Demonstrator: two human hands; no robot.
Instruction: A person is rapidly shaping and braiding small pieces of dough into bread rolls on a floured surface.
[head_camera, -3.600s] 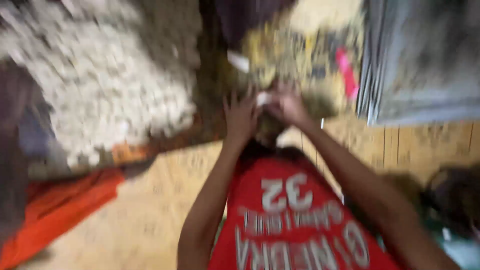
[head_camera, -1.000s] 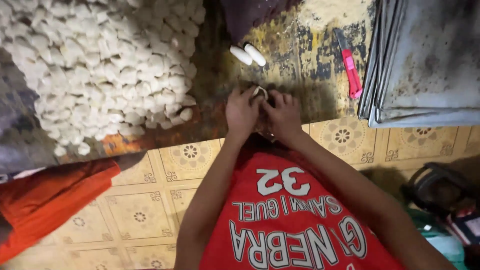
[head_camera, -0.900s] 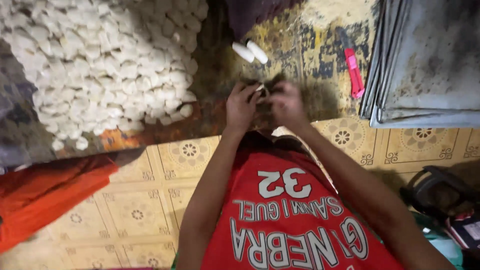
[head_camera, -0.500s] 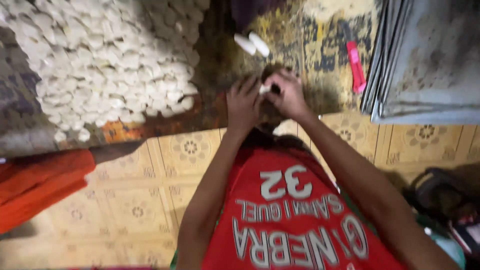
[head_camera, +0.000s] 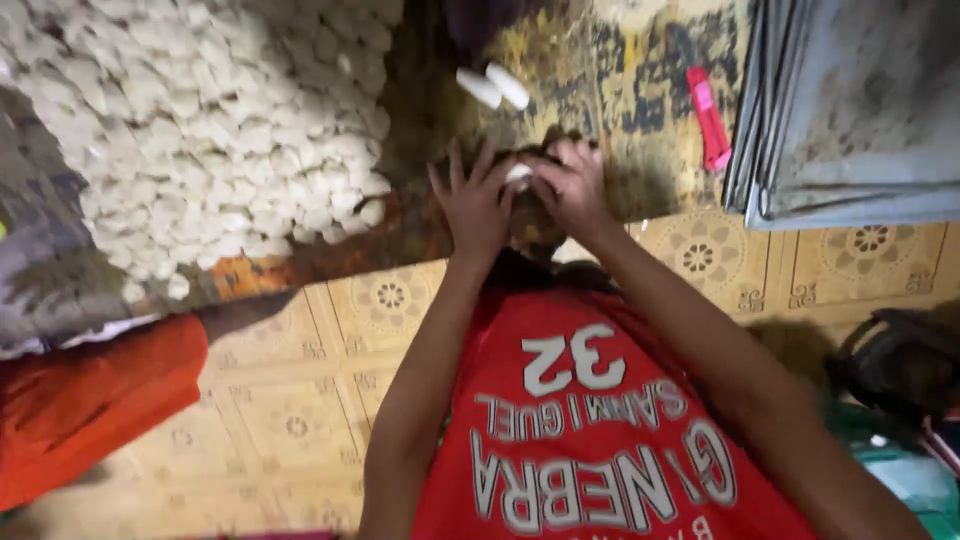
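— While the left hand (head_camera: 475, 205) and right hand (head_camera: 572, 188) are pressed together, what is gripped?
— A small white dough piece (head_camera: 518, 173) is pinched between them, near the worn board's (head_camera: 640, 130) front edge.
— And beyond?
— Two white rolls (head_camera: 492, 86) are seen.

— How many white pieces lie apart from the heap?
— Two white rolls (head_camera: 493, 85), side by side.
— And the heap of white pieces (head_camera: 215, 130)?
— Too many to count. One pink tool (head_camera: 708, 117), two hands.

No packages, labels, signs or screens visible anywhere in frame. Only lettering: white print on red shirt (head_camera: 600, 430), lower centre.
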